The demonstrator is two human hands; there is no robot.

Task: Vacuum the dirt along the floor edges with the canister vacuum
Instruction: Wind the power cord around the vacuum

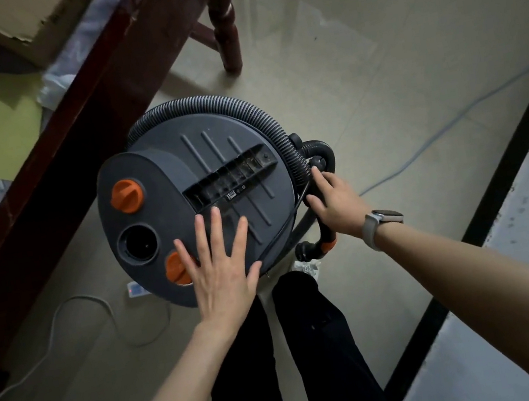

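1. The vacuum [192, 191] stands on the floor [370, 45], beside the bed frame [52, 157].
2. The left hand [222, 272] is laid flat on its lid, fingers straight.
3. The hose [242, 110] (coiled round the lid) is gripped by the right hand [336, 202].
4. No vacuuming seems started yet; all edges remain.

Beige tile floor [355, 57] w/ canister vacuum [192, 191], white cable [67, 321], blue cord [446, 130].

Both bare arms reach forward. The left hand [223, 276] lies flat, fingers straight and spread; the right hand [335, 204], farther right, curls its fingers downward.
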